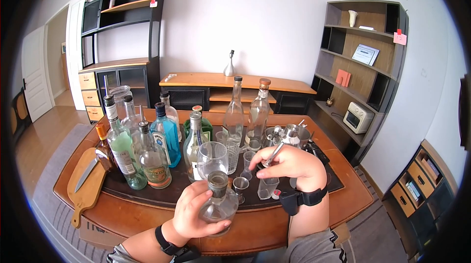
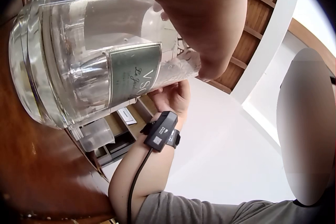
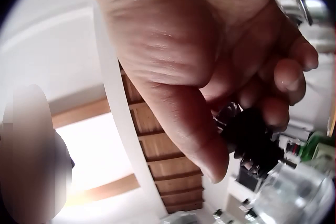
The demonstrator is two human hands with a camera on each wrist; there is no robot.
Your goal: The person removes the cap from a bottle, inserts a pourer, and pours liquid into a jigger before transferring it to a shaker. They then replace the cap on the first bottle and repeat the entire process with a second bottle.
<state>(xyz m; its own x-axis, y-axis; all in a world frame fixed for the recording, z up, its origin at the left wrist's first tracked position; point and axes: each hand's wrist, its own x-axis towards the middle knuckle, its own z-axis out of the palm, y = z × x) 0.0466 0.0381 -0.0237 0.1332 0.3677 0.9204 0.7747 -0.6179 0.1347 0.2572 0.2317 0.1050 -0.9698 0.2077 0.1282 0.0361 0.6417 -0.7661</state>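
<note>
Table, left to right. One board (image 1: pixel 88 179) with one knife (image 1: pixel 86 175) on it. Next, eight bottles by my count: one amber (image 1: pixel 104 152), one green-tinted (image 1: pixel 123 151), one blue (image 1: pixel 168 140), one green (image 1: pixel 202 126), four clear; how full they are, I cannot tell. One round glass (image 1: pixel 212 156), clear-walled, stands in front of the group.

Left hand (image 1: pixel 196 211): closed round the held bottle (image 1: pixel 219 210) – one, clear, "VSO" legible on its label (image 2: pixel 135 71) in the left wrist view. It is near the front edge of the table; liquid level not readable.

Behind, two tall bottles (image 1: pixel 234 115) (image 1: pixel 258 115), clear glass, both capped. One jigger (image 1: pixel 240 187) is just beside the held bottle; its contents cannot be made out.

Right hand (image 1: pixel 294 165): fingers and thumb pinch one pourer (image 1: pixel 276 152), dark with a metal spout – above a clear vessel (image 1: pixel 267 187). One red cap (image 1: pixel 276 193) lies beside that vessel.
</note>
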